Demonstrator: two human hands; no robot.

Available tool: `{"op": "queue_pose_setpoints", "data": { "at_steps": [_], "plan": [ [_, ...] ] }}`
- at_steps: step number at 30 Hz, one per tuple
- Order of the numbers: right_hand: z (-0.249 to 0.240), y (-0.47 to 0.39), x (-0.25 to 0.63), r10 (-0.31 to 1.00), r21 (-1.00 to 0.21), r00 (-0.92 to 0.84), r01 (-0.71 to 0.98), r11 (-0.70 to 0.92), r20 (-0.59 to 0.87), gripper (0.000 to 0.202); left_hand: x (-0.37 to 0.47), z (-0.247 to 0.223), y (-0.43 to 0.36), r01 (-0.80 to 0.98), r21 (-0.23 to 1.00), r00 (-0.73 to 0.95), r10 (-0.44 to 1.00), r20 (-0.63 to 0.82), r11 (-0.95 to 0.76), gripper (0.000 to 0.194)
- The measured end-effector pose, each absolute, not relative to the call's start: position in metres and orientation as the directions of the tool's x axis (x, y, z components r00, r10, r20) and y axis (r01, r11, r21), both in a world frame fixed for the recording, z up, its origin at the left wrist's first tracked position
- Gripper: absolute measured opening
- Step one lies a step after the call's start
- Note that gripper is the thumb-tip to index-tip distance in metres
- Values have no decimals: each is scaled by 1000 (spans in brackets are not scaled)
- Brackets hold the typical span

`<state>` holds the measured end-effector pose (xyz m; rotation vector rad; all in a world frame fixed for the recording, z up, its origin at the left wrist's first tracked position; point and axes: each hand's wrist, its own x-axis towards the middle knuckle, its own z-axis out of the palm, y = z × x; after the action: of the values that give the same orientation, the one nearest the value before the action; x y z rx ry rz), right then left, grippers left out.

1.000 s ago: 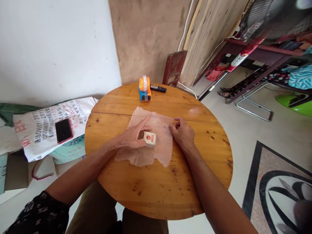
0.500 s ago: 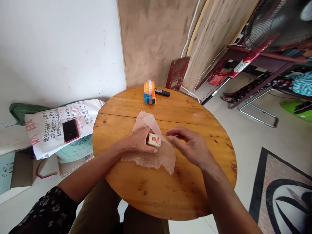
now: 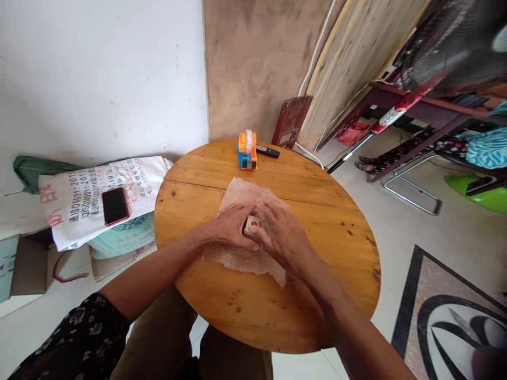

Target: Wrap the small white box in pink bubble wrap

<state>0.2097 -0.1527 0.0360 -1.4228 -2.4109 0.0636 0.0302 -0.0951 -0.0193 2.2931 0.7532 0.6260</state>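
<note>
A small cream box [image 3: 253,226] with a red mark on its top sits on a sheet of bubble wrap [image 3: 237,256] in the middle of the round wooden table [image 3: 222,311]. My left hand [image 3: 232,227] curves around the box's left side and grips it. From the right, my right hand [image 3: 283,227] cups the other side, its thumb over the box top and its fingers meeting my left fingertips; it is slightly blurred. Between them the hands hide much of the box and the middle of the wrap.
An orange and blue tape dispenser [image 3: 247,150] and a black remote-like object [image 3: 268,151] lie at the table's far edge. A phone [image 3: 115,206] rests on a white sack [image 3: 85,211] at the left. A standing fan [image 3: 396,113] and a seated person [image 3: 485,148] are at the right.
My right hand has moved left from beside the wrap onto the box, and the wrap's right part is now largely under it. My left hand keeps its grip.
</note>
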Motion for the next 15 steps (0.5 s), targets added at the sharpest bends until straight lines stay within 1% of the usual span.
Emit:
{"op": "queue_pose_setpoints", "data": {
  "at_steps": [1, 2, 3, 4, 7, 9, 13, 15],
  "plan": [
    [32, -149, 220, 886, -239, -404, 859, 453, 228, 46, 30, -19, -95, 367, 701, 708, 673, 216, -611, 108],
    [27, -146, 231, 899, -282, -400, 855, 435, 177, 50, 31, -20, -96, 386, 706, 697, 690, 198, -593, 117],
    [21, -144, 240, 897, -327, -421, 836, 442, 135, 56, 31, -20, -96, 402, 704, 692, 698, 184, -585, 120],
    [14, -143, 247, 890, -362, -441, 815, 452, 118, 60, 31, -20, -97, 414, 697, 691, 701, 178, -585, 120],
    [-6, -143, 258, 884, -414, -437, 782, 466, 169, 56, 31, -19, -97, 435, 668, 698, 695, 174, -604, 117],
    [-13, -143, 259, 884, -450, -417, 761, 467, 213, 51, 31, -19, -97, 443, 657, 705, 690, 166, -610, 120],
    [0, -152, 272, 889, -558, -361, 691, 459, 282, 47, 32, -22, -96, 457, 645, 709, 689, 153, -613, 126],
    [9, -162, 291, 924, -597, -257, 707, 379, 282, 47, 33, -24, -95, 463, 631, 710, 687, 156, -622, 126]
  ]
}}
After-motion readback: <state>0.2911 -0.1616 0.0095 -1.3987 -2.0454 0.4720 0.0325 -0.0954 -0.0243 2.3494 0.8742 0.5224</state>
